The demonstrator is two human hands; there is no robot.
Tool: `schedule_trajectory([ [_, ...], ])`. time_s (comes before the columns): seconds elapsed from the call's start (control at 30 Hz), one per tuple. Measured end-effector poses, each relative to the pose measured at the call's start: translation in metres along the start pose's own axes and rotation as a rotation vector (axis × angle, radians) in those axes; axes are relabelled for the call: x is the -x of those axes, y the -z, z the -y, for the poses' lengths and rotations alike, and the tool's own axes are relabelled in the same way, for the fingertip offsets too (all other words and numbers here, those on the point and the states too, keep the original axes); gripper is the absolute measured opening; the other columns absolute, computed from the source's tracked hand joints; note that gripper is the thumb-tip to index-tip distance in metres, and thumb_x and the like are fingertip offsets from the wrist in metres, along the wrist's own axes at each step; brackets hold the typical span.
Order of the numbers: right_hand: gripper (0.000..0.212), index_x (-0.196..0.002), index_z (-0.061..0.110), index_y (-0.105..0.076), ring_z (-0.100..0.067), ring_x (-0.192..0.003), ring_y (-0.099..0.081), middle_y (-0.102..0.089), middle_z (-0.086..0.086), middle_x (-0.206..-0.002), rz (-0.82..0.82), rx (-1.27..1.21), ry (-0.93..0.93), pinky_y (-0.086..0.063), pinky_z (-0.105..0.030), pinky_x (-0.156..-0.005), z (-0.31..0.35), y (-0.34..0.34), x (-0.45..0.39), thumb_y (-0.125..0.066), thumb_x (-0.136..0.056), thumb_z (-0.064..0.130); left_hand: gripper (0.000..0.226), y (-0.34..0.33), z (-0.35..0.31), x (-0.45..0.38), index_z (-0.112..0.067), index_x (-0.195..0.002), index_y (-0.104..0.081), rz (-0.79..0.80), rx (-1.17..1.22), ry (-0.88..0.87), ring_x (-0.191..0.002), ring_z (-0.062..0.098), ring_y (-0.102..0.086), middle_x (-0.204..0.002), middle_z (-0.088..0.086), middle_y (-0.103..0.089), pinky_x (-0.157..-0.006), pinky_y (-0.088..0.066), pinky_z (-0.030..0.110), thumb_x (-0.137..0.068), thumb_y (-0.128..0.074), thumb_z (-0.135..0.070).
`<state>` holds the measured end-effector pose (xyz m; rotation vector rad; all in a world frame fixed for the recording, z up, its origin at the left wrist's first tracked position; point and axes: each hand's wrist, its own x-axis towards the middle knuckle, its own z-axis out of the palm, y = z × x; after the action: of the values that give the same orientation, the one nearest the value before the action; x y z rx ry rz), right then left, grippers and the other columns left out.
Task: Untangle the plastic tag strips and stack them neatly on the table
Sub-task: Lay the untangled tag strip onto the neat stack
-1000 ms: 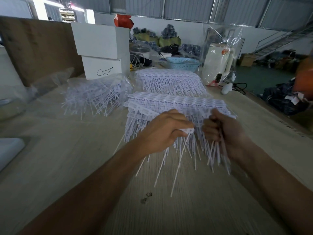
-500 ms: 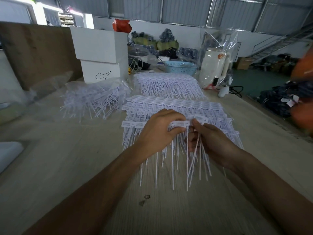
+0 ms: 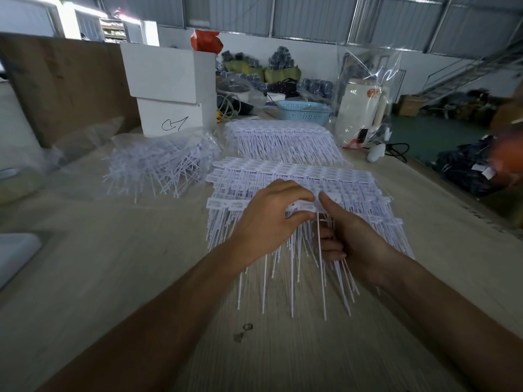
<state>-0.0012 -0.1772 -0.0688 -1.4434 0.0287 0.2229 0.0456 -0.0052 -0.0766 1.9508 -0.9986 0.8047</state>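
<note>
While gripping one tag strip [image 3: 304, 206], both hands [image 3: 311, 219] now lower, onto stack [image 3: 353, 182].

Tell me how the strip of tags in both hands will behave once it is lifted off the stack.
The strip held by the left hand and right hand probably sags, since its thin tails fan out unevenly. It looks light. Its tails may snag the stack beneath.
</note>
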Motion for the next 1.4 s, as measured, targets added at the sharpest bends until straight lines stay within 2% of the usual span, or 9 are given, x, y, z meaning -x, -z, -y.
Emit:
schedule_trajectory([
  [0.1, 0.044, -0.071, 0.023, -0.050, -0.011, -0.051, -0.022, -0.026, 0.002, -0.065, -0.005, 0.107, 0.088, -0.021, -0.022, -0.040, -0.002, -0.003, 0.002, -0.075, -0.077, 0.059, 0.026, 0.000, -0.002, 0.000, -0.008, -0.099, -0.074, 0.021, 0.022, -0.019, -0.092, 0.021, -0.064, -0.097, 0.002, -0.070, -0.082, -0.052, 0.042, -0.076, -0.084, -0.011],
  [0.27, 0.035, -0.060, 0.029, -0.059, -0.009, -0.048, -0.026, -0.032, 0.004, -0.059, -0.012, 0.103, 0.165, -0.022, -0.020, -0.040, 0.000, -0.001, 0.004, -0.070, -0.090, 0.042, 0.038, 0.005, -0.006, -0.002, -0.007, -0.110, -0.070, 0.080, 0.049, 0.021, -0.096, 0.018, -0.062, -0.102, 0.003, -0.068, -0.085, -0.052, 0.041, -0.077, -0.084, -0.020],
  [0.33, 0.033, -0.062, 0.027, -0.058, -0.009, -0.048, -0.025, -0.032, 0.004, -0.059, -0.023, 0.067, 0.176, -0.019, -0.022, -0.040, 0.004, 0.003, 0.003, -0.069, -0.091, 0.039, 0.035, 0.008, -0.003, -0.002, -0.011, -0.116, -0.067, 0.112, 0.055, 0.041, -0.101, 0.017, -0.059, -0.107, 0.001, -0.067, -0.089, -0.050, 0.040, -0.085, -0.078, -0.025],
  [0.47, 0.031, -0.069, 0.020, -0.051, -0.009, -0.046, -0.020, -0.026, 0.005, -0.058, -0.025, -0.028, 0.154, -0.010, -0.025, -0.043, 0.006, 0.009, 0.002, -0.068, -0.087, 0.038, 0.034, 0.010, 0.005, 0.001, -0.014, -0.128, -0.064, 0.150, -0.074, 0.065, -0.112, 0.021, -0.056, -0.120, 0.002, -0.067, -0.095, -0.045, 0.040, -0.093, -0.067, -0.015],
  [0.7, 0.042, -0.061, 0.017, -0.046, -0.012, -0.047, -0.023, -0.031, -0.005, -0.060, -0.016, 0.214, 0.248, -0.019, -0.024, -0.042, 0.006, 0.008, 0.004, -0.063, -0.092, 0.040, 0.022, 0.014, 0.004, 0.003, -0.005, -0.117, -0.069, 0.206, -0.184, -0.063, -0.096, 0.028, -0.060, -0.105, 0.008, -0.071, -0.078, -0.052, 0.044, -0.096, -0.062, -0.007],
  [0.87, 0.044, -0.067, 0.007, -0.044, -0.013, -0.046, -0.025, -0.029, -0.007, -0.058, -0.026, 0.321, 0.290, -0.023, -0.023, -0.042, 0.004, 0.011, 0.004, -0.060, -0.094, 0.037, 0.031, 0.011, 0.007, 0.003, -0.003, -0.116, -0.070, 0.257, -0.173, -0.080, -0.092, 0.027, -0.059, -0.099, 0.008, -0.070, -0.078, -0.052, 0.044, -0.092, -0.057, 0.010],
  [0.97, 0.041, -0.072, 0.011, -0.037, -0.009, -0.038, -0.029, -0.030, 0.002, -0.048, -0.061, 0.427, 0.341, -0.028, -0.022, -0.041, 0.001, 0.011, 0.002, -0.061, -0.095, 0.034, 0.028, 0.011, 0.013, 0.004, 0.000, -0.107, -0.073, 0.263, -0.111, -0.045, -0.093, 0.028, -0.064, -0.100, 0.011, -0.072, -0.080, -0.053, 0.044, -0.090, -0.056, 0.014],
  [1.17, 0.035, -0.068, 0.021, -0.049, -0.010, -0.048, -0.022, -0.028, 0.002, -0.061, -0.024, 0.059, 0.189, -0.014, -0.024, -0.042, 0.001, 0.014, 0.001, -0.069, -0.085, 0.044, 0.023, 0.009, 0.008, 0.001, -0.005, -0.118, -0.070, 0.195, -0.084, -0.058, -0.094, 0.025, -0.061, -0.104, 0.007, -0.071, -0.081, -0.048, 0.036, -0.097, -0.062, -0.012],
  [1.4, 0.042, -0.063, 0.023, -0.056, -0.007, -0.043, -0.025, -0.036, 0.003, -0.058, 0.124, -0.048, 0.082, -0.023, -0.019, -0.035, 0.002, 0.016, -0.002, -0.055, -0.098, 0.048, 0.031, 0.018, 0.002, -0.003, -0.005, -0.122, -0.069, 0.216, -0.273, -0.220, -0.090, 0.031, -0.061, -0.102, 0.009, -0.070, -0.074, -0.051, 0.044, -0.092, -0.066, 0.000],
])
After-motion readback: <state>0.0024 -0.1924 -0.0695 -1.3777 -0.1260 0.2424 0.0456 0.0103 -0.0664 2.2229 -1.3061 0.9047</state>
